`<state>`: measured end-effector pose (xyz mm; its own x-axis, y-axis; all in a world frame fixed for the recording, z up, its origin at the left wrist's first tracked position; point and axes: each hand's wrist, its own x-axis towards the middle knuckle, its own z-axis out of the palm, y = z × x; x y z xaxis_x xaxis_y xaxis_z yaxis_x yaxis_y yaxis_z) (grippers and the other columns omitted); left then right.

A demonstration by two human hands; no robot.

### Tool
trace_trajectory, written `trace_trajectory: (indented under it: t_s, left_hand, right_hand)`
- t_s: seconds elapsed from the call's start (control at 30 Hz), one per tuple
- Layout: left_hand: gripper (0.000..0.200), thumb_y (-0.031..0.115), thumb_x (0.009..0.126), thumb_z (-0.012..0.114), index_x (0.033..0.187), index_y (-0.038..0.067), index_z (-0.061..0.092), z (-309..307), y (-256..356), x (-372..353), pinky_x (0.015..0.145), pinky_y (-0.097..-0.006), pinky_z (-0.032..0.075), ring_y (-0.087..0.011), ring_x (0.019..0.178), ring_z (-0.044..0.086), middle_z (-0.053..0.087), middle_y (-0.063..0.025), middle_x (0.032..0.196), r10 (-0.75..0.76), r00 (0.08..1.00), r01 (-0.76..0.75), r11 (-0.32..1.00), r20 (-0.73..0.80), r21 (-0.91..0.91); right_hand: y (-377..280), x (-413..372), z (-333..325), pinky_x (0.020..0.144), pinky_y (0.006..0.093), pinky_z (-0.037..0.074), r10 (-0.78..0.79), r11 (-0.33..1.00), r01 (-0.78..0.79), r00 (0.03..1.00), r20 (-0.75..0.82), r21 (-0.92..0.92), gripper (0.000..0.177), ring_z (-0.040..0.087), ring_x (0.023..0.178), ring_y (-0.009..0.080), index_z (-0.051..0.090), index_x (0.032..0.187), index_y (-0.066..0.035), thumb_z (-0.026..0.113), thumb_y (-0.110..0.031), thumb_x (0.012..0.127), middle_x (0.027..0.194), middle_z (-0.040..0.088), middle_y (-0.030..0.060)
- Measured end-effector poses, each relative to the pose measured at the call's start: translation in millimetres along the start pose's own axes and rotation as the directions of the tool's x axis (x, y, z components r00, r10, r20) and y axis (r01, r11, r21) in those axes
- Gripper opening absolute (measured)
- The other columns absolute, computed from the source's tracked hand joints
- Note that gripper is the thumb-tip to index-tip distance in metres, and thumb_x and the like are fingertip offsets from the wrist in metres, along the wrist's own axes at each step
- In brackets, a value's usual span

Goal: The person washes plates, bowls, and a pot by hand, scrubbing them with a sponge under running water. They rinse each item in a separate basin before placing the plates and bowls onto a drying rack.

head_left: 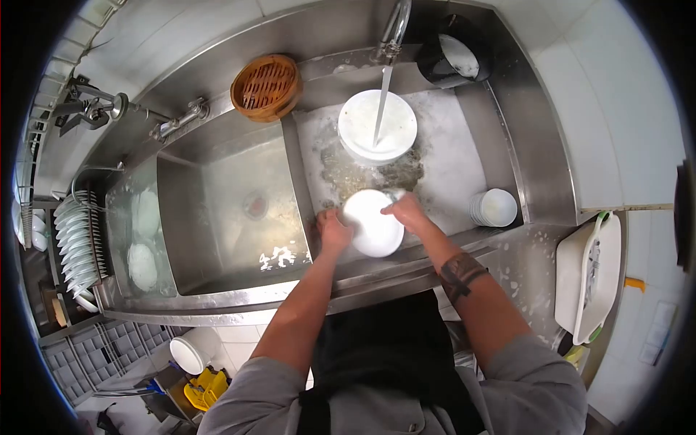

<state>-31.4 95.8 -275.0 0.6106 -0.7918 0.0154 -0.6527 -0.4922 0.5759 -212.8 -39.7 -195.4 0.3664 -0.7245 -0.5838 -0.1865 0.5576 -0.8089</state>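
My right hand is closed on the upper right rim of a white round plate, thumb over its face; a pale patch beside these fingers is too blurred to identify. My left hand is at the plate's left edge, fingers curled; I cannot tell whether they clamp the rim or only steady it. The plate is held over the near part of the right basin.

Principal hazard, as I judge it: a wet rim may slide from under my thumb, and, should the left fingers give little support, the plate could drop and chip. A second lies in the steel divider just beside my left hand, on which knuckles or rim might knock.

Beyond the plate, a stream of water falls from the faucet into a white round tub; overflow or splash could make surfaces slicker. To the right, a stack of white bowls stands near the front edge, where a wide sweep of my right forearm might topple it. Farthest out, the bamboo steamer sits at the back, and a jolt could tip it into the middle basin.
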Motion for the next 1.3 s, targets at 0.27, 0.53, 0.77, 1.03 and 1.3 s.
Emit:
trace_trajectory:
  t_s: [0.27, 0.53, 0.77, 1.03, 1.3]
  left_hand:
    - [0.067, 0.032, 0.089, 0.085, 0.140, -0.003, 0.061, 42.8, -37.2, -2.3, 0.097, -0.0440, 0.057, -0.0299, 0.118, 0.068, 0.069, -0.0197, 0.131, -0.421, 0.509, 0.807, 0.537, 0.751, -0.246]
    - [0.045, 0.016, 0.070, 0.088, 0.109, 0.008, 0.066, -50.5, 103.8, 140.8, 0.085, -0.0451, 0.056, -0.0351, 0.096, 0.072, 0.074, -0.0170, 0.100, 0.267, 0.857, -0.166, 0.953, 0.440, -0.254]
    - [0.049, 0.041, 0.078, 0.088, 0.111, 0.007, 0.078, -79.8, 232.4, 284.4, 0.086, -0.0456, 0.057, -0.0338, 0.093, 0.074, 0.077, -0.0177, 0.098, 0.255, 0.893, -0.236, 0.967, 0.370, -0.096]
    - [0.065, 0.026, 0.103, 0.069, 0.151, -0.007, 0.041, 3.5, 140.0, 187.7, 0.108, -0.0500, 0.053, -0.0305, 0.134, 0.058, 0.056, -0.0175, 0.149, 0.018, 0.833, 0.526, -0.332, 0.552, -0.783]
    - [0.068, 0.052, 0.105, 0.054, 0.155, 0.007, 0.042, 45.0, 151.0, 153.9, 0.120, -0.0538, 0.039, -0.0325, 0.142, 0.051, 0.053, -0.0116, 0.155, 0.077, 0.870, 0.382, -0.729, 0.487, -0.568]
  right_hand:
    - [67.6, 40.5, -8.9, 0.105, 0.0466, 0.051, -0.110, 0.367, 0.008, 0.993, -0.035, -0.930, 0.074, 0.065, 0.122, 0.0433, 0.060, 0.136, 0.005, 0.081, -0.042, 0.083, 0.130, 0.068, 0.0287]
    - [-175.6, 12.8, -95.8, 0.115, 0.0467, 0.042, -0.788, 0.495, 0.397, 0.580, -0.207, -0.773, 0.069, 0.056, 0.132, 0.0420, 0.052, 0.146, 0.003, 0.076, -0.030, 0.091, 0.147, 0.055, 0.0280]
    - [-317.2, 50.3, -132.3, 0.117, 0.0453, 0.039, -0.794, 0.301, 0.300, 0.605, -0.063, -0.905, 0.069, 0.050, 0.139, 0.0394, 0.050, 0.149, -0.002, 0.077, -0.028, 0.092, 0.150, 0.051, 0.0263]
    - [-230.8, 103.8, -42.2, 0.105, 0.0461, 0.051, -0.666, 0.484, 0.529, 0.739, 0.098, -0.697, 0.051, 0.061, 0.126, 0.0413, 0.054, 0.141, -0.007, 0.067, -0.010, 0.092, 0.131, 0.066, 0.0220]
    - [-259.8, 96.6, 28.5, 0.084, 0.0510, 0.055, -0.474, 0.351, 0.584, 0.785, 0.400, -0.732, 0.035, 0.071, 0.098, 0.0434, 0.063, 0.125, -0.008, 0.066, -0.007, 0.090, 0.103, 0.074, 0.0199]
